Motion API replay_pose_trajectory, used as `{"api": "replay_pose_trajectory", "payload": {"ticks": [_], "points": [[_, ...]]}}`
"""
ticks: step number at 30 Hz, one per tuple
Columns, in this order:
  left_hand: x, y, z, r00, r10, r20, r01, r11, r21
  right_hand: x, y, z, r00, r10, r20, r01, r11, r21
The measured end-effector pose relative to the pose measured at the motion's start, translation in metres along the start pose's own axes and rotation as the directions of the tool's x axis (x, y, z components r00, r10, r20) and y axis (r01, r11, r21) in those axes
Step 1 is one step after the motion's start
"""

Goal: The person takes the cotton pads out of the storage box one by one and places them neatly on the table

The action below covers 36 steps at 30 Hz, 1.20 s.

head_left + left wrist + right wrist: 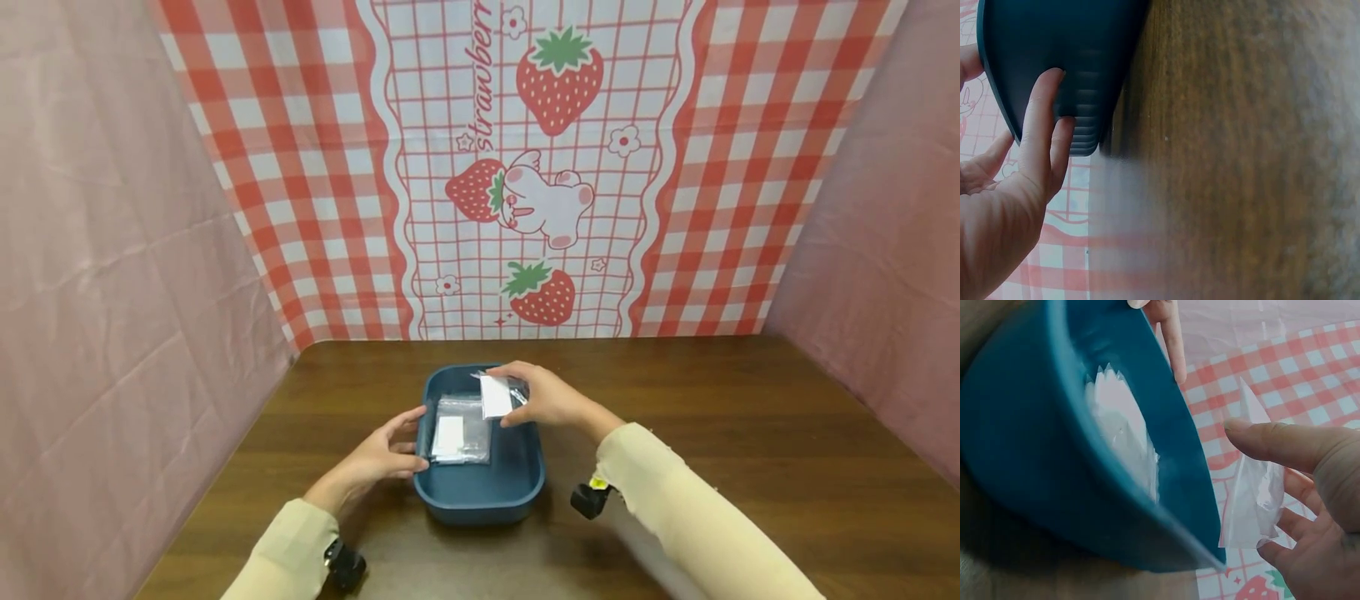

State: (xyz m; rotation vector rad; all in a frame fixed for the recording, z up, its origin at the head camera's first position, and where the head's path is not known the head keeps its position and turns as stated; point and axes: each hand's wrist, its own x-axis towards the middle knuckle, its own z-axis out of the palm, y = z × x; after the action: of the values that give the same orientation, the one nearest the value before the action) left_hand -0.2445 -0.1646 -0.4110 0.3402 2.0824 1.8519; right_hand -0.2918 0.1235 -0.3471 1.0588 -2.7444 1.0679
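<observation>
A red-and-white checked backdrop cloth printed with strawberries closes off the far side, and pink drapes hang to the left and right; none of these comes between the hands and their work. In front lies a brown wooden tabletop, reached over by two arms in cream sleeves. A blue bin stands upright there, and its raised wall is the one thing in the way, since anything going in or out must pass over the rim. The left hand is spread along the bin's left side, fingers fairly straight against the outer wall, apparently steadying it. The right hand, above the far right part of the bin, pinches one small packet between thumb and fingers. Inside, toward the left wall, lies a pile of clear packets with white inserts. The held packet is likewise clear plastic with a white piece in it, raised clear of that pile. The step in hand seems to be handling this single packet over the bin; whether in or out, I cannot tell. The next move calls for a light, sure pinch and clearance from the rim. Small black wrist cameras sit beneath the cuffs.
</observation>
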Motion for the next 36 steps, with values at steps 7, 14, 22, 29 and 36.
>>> {"api": "replay_pose_trajectory", "payload": {"ticks": [7,14,22,29,36], "points": [[-0.002,-0.001,0.000,1.000,0.011,0.008,-0.011,1.000,-0.003,-0.015,0.015,-0.001,0.994,-0.015,-0.106,0.016,1.000,0.002],[-0.002,-0.004,0.000,1.000,0.022,0.016,-0.022,1.000,-0.004,-0.030,0.030,-0.006,0.986,-0.016,-0.166,0.016,1.000,-0.003],[-0.002,-0.004,0.001,1.000,0.024,0.019,-0.024,1.000,-0.016,-0.045,0.047,-0.011,0.985,0.030,-0.168,-0.031,0.999,-0.007],[0.000,-0.004,0.000,1.000,0.027,0.015,-0.026,0.999,-0.021,-0.057,0.064,-0.013,0.982,0.008,-0.189,-0.017,0.999,-0.044],[0.002,-0.003,-0.002,0.999,0.031,0.009,-0.031,0.999,-0.015,-0.067,0.080,-0.013,0.986,0.030,-0.164,-0.037,0.998,-0.040]]}}
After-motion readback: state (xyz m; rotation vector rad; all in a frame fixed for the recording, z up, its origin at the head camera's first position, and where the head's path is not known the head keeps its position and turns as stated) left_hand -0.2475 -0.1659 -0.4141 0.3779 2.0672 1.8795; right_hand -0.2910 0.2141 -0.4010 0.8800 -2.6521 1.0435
